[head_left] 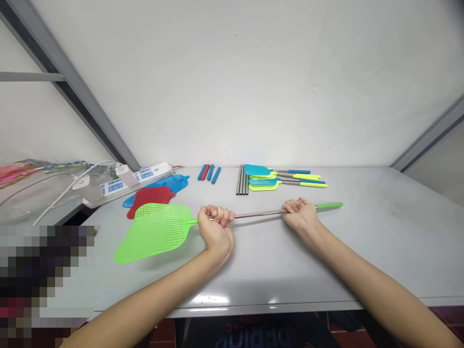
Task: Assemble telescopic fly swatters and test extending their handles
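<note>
A green fly swatter (163, 229) with a metal telescopic rod and a green handle (330, 206) is held sideways above the table. My left hand (217, 227) is closed around the rod close to the perforated head. Further right, my right hand (300, 213) grips the rod just before the handle, fingers curled over it. Between the hands a stretch of bare rod shows. Left of my left hand, a red swatter head (150, 199) and a blue swatter head (177, 182) lie on the table, partly overlapped by the green one.
Behind the hands lie several metal tubes (242, 181), a pile of blue and yellow fly swatters (263, 183) and several blue and red handle grips (209, 173). A white power strip (154, 171) with plugs and cables runs along the left. The grey table (268, 261) meets a white wall.
</note>
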